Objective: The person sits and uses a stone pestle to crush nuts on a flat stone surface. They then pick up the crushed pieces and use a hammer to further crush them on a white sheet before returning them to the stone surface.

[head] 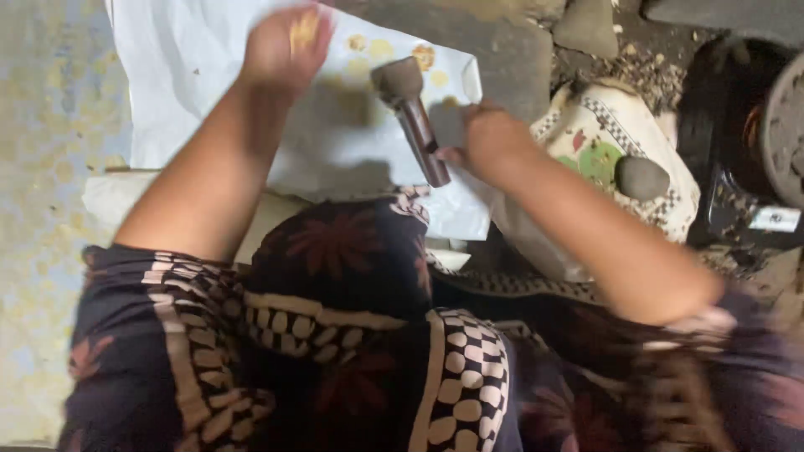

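Observation:
My right hand (490,142) grips the handle of a brown wooden pestle (414,121). Its rounded grey head points up and left over a white sheet (193,75). Several small flattened yellow pieces (423,57) lie on the sheet near the pestle's head. My left hand (280,50) hovers over the upper part of the sheet, blurred, with its fingers curled round a yellow piece (303,32). My dark patterned clothing fills the lower half of the view.
A patterned cloth (586,134) lies to the right of the sheet with a round grey stone (641,177) on it. A dark round vessel (783,125) stands at the far right. Rough stone ground (511,42) lies beyond, and a pale mottled floor (42,167) runs along the left.

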